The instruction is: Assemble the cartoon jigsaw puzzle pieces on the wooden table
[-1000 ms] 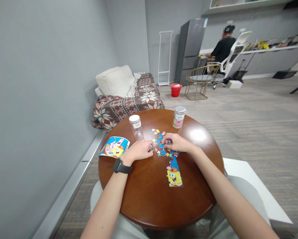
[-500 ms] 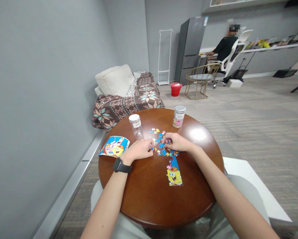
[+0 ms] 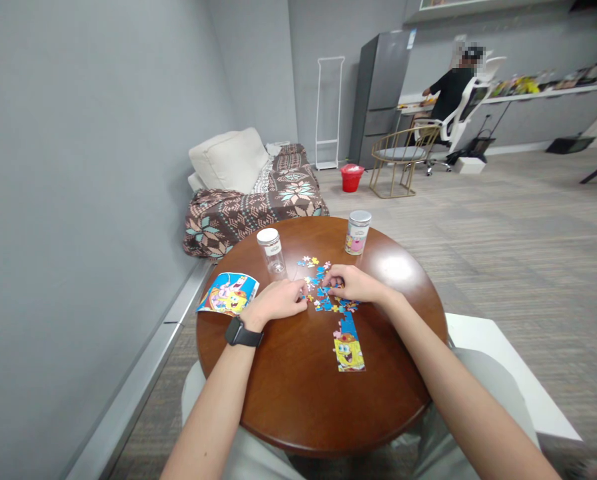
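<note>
Loose jigsaw puzzle pieces, mostly blue with some yellow and pink, lie in a pile on the round brown table. At the pile's left edge rests my left hand, its thumb and fingers apart with nothing visible between them. My right hand reaches over the right side, fingertips bent down and closed at a blue puzzle piece; the fingers partly hide it. Closer to me lies a joined puzzle section with a yellow cartoon face and a blue strip at its top. A curled picture sheet lies left of my left hand.
A clear jar with a white lid and a printed tin stand behind the pieces. Beyond the table are a covered sofa, a red bucket and a gold-framed chair. A person sits at a counter.
Both my hands stay at the pile with hardly any movement. The view has shifted slightly. In the background, the seated person is more upright, with an arm raised.
</note>
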### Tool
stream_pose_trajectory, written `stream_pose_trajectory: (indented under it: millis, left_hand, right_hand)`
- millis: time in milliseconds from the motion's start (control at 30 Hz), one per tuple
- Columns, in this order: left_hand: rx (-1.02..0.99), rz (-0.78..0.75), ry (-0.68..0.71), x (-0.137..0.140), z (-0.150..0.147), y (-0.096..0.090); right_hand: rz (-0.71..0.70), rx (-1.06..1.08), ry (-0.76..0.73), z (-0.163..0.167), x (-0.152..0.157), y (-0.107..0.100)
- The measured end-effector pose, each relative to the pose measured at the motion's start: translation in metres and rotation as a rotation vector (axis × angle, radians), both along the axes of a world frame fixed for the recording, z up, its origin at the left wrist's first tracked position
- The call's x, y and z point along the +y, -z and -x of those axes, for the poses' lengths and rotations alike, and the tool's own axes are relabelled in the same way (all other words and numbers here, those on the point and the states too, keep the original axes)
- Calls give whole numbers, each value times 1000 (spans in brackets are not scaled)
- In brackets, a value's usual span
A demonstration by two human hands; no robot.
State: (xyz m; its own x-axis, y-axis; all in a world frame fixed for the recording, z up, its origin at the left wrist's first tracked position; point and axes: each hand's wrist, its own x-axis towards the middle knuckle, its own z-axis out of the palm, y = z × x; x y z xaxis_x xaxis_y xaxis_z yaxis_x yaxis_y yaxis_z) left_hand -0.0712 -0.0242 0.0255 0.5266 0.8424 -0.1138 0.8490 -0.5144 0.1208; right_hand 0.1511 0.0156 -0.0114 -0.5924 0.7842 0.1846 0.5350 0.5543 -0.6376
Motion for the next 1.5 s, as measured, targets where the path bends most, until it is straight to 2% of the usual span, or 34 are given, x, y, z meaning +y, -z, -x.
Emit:
stream_pose_trajectory:
  millis: [733, 1133, 1500]
  left_hand:
    - [-75, 12, 16, 3, 4, 7]
    - [-33, -1, -50, 6, 11, 9]
    - [-43, 11, -10, 4, 6, 9]
  right_hand:
    - [10, -14, -7, 0, -1, 0]
    - [5, -21, -30, -1, 1, 2]
    - [16, -21, -4, -1, -1, 1]
